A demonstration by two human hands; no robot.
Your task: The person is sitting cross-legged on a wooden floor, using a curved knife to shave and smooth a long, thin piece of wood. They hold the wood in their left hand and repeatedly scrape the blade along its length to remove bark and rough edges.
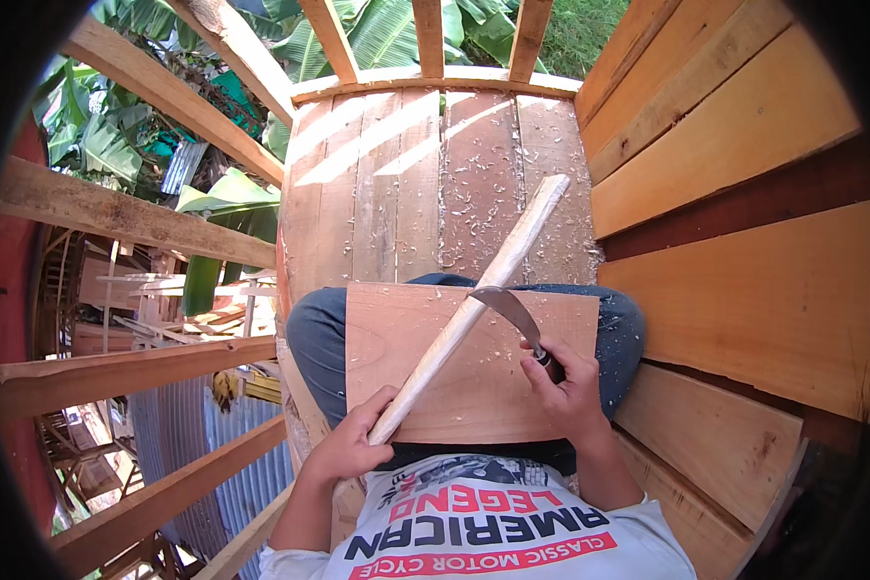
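A long pale wooden stick point(483, 290) lies slanted across a flat square board point(483, 372) that rests on my lap. My left hand point(350, 447) grips the stick's near end at the board's lower left corner. My right hand point(565, 387) holds a curved knife point(514, 311) by its dark handle, with the dark blade touching the stick near its middle. The stick's far end points up and right, over the plank floor.
I sit on a raised plank floor point(425, 184) strewn with wood shavings. A wall of wide planks point(744, 193) rises on my right. Open timber railing beams point(126, 217) run on my left, with a drop to metal sheeting and banana plants beyond.
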